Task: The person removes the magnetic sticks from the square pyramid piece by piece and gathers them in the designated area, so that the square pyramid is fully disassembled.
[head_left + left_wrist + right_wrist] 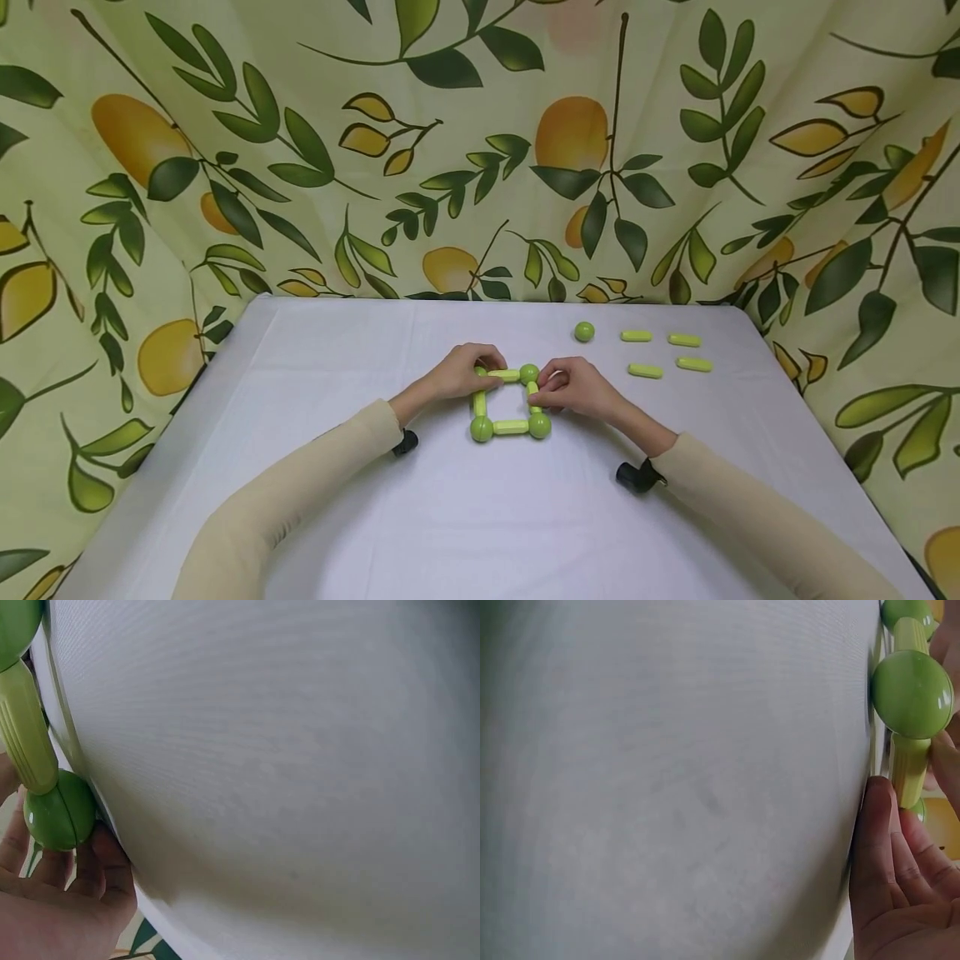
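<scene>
A square frame of green balls and yellow-green rods lies on the white table, a ball at each corner. My left hand (461, 372) curls round the far left ball (61, 810), its thumb at the far rod (512, 376). From the right, my right hand (583, 388) pinches the right-side rod (910, 766) between thumb and fingers, just below the far right ball (529, 372). The near left ball (482, 429), near rod (511, 427) and near right ball (540, 426) are untouched. Fingers partly hide the far left ball in the head view.
A loose green ball (584, 332) sits at the back right of the table (337, 350). Right of it lie several loose rods, among them a near one (645, 371) and a far one (684, 340). A patterned curtain (465, 167) hangs behind the table's back edge.
</scene>
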Tool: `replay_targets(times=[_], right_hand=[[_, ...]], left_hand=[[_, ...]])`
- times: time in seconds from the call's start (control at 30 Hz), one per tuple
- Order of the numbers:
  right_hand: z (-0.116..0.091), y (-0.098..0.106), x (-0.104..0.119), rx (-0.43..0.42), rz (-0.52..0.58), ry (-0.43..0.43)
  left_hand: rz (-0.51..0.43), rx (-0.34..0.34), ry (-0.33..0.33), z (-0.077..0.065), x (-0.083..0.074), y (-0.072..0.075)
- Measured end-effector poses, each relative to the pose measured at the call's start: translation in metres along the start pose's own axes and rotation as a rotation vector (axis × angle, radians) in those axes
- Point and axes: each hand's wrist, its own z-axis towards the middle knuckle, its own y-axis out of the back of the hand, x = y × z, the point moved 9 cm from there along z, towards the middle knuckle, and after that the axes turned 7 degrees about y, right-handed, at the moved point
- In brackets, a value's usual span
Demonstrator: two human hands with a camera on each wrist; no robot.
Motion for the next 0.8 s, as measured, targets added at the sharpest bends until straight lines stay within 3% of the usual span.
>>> replay_targets(times=[0.43,0.8], right_hand=[[-0.0006,-0.0018,0.0002,-0.039,0.011,0.001],[-0.0026,-0.0026,-0.0030,-0.073,0.028,-0.051]], left_hand=[[-0.020,0.024,-0.009,0.0044,-0.0023,-0.0053],[-0.023,0.035,-0.015,0.0072,-0.0031,-0.0079]])
